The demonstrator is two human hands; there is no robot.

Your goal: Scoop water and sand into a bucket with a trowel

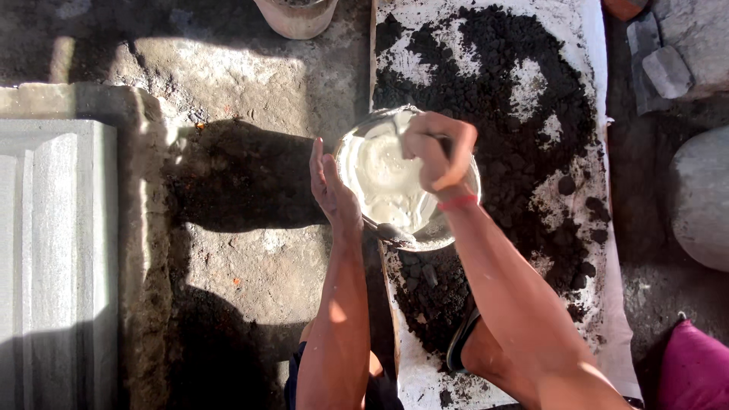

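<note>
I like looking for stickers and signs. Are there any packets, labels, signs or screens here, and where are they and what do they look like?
None: no packet, label, sign or screen shows.
Metal bowl: middle, round, holding white paste.
White sheet: right of middle, long, covered with black soil.
Clay pot: top edge, round, reddish brown.
Left hand: flat against the bowl's side.
Right hand: fisted over the bowl.

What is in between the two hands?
The metal bowl of white paste lies between them in the head view: the left hand rests against its rim, and the right hand is closed above it.
</note>
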